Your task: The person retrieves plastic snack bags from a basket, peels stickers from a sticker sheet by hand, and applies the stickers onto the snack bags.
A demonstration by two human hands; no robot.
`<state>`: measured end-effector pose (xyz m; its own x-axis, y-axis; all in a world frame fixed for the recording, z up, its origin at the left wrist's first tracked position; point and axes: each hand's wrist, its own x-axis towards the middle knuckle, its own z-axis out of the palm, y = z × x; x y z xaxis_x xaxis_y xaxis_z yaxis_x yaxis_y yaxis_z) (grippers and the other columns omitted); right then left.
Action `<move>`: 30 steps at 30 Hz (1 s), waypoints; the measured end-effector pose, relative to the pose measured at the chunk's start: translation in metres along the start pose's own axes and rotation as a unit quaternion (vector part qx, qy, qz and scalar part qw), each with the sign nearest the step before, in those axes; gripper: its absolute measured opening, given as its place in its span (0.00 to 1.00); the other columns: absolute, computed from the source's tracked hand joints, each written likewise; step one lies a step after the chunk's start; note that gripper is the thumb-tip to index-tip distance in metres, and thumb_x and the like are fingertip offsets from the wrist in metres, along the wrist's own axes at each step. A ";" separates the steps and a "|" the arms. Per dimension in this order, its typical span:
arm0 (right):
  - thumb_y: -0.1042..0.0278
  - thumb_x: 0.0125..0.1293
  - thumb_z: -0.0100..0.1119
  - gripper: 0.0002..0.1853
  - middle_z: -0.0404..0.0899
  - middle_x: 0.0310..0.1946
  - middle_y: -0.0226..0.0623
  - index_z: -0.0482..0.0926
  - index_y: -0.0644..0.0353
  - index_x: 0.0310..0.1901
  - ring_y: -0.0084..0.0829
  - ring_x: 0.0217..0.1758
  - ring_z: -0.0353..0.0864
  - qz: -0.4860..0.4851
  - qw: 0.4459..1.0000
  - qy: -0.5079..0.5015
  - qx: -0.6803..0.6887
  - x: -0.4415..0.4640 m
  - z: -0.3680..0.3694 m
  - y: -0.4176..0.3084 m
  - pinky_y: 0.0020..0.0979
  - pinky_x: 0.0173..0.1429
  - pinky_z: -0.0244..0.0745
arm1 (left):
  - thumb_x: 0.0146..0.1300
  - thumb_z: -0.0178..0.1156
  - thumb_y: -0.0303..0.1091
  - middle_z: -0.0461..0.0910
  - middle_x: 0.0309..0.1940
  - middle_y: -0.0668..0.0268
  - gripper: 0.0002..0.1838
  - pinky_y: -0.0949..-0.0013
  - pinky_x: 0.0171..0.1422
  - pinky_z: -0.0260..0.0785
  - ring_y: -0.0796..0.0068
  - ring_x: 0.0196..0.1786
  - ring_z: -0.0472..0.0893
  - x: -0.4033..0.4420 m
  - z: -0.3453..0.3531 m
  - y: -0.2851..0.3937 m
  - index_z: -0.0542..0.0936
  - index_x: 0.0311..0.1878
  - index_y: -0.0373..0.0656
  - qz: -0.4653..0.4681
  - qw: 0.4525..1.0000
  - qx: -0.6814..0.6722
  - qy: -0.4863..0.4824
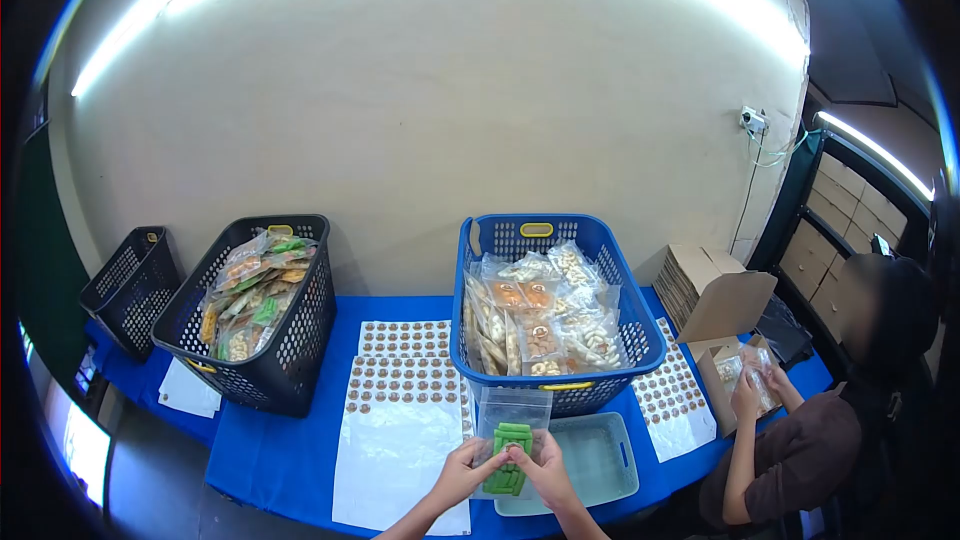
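A clear plastic bag of green sticks point(510, 478) hangs upright between my two hands, above the near table edge. My left hand point(464, 470) grips the bag's left side, its thumb on the front. On the right side my right hand point(545, 470) pinches the same bag, its thumb meeting the other near a small round sticker. Behind the bag stands a blue basket point(600, 377) filled with clear bags of pale and orange pieces. A shallow translucent tray point(608, 460) is partly behind my right hand. Sheets of round stickers point(405, 380) lie to the left.
A black basket point(262, 380) of filled bags stands left, with another black basket point(125, 290) farther left. Another sticker sheet point(670, 395) lies right of the tray. At right, a co-worker point(815, 450) holds a bag over an open carton point(718, 390), near stacked flat cardboard point(690, 290).
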<state>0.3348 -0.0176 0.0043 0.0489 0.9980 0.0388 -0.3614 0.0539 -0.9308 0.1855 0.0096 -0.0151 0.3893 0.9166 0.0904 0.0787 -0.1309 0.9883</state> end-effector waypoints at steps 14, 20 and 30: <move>0.75 0.59 0.57 0.11 0.77 0.35 0.36 0.68 0.65 0.41 0.21 0.38 0.76 -0.070 0.994 0.024 -0.084 0.005 0.013 0.024 0.23 0.43 0.72 | 0.63 0.52 0.35 0.75 0.36 0.68 0.12 0.82 0.38 0.64 0.85 0.34 0.71 0.015 -0.001 0.010 0.74 0.46 0.38 0.020 0.973 -0.174 0.152; 0.73 0.57 0.60 0.19 0.76 0.40 0.39 0.65 0.65 0.48 0.22 0.43 0.76 -0.097 0.984 -0.046 -0.143 0.007 0.022 0.033 0.25 0.46 0.71 | 0.66 0.48 0.33 0.73 0.24 0.71 0.11 0.82 0.31 0.61 0.87 0.26 0.68 0.025 -0.021 0.014 0.75 0.32 0.37 0.070 0.962 -0.124 0.235; 0.69 0.53 0.63 0.21 0.76 0.36 0.36 0.69 0.63 0.48 0.23 0.34 0.75 -0.168 0.955 -0.015 -0.242 0.034 -0.003 0.005 0.23 0.38 0.70 | 0.61 0.53 0.32 0.78 0.26 0.65 0.09 0.74 0.35 0.67 0.76 0.28 0.76 0.025 -0.052 0.008 0.78 0.34 0.37 0.092 0.978 0.107 0.154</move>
<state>0.3380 0.0164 0.0000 0.0572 0.9275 0.3695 0.1432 0.3586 -0.9224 0.1482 0.0514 0.0015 0.1228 0.9362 0.3292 0.2369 -0.3498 0.9064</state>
